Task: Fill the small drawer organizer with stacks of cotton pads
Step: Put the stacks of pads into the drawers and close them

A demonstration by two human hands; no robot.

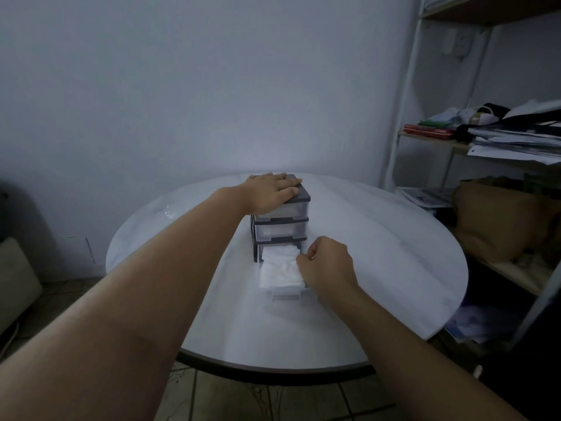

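Observation:
A small grey drawer organizer (280, 226) with three clear drawers stands mid-table. My left hand (271, 189) lies flat on its top, fingers straight. The bottom drawer (285, 294) is pulled out toward me and holds white cotton pads (279, 270) in stacks that fill it. My right hand (326, 265) is at the drawer's right side, fingers curled against the edge of the pads; whether it pinches any pads is hidden by the fingers. The upper two drawers are pushed in, with pale contents faintly visible.
The round white table (394, 253) carries a crumpled clear plastic wrapper (170, 212) at the far left. A metal shelf unit (473, 141) with papers, clothes and a brown bag (498, 220) stands close on the right. A wall lies behind.

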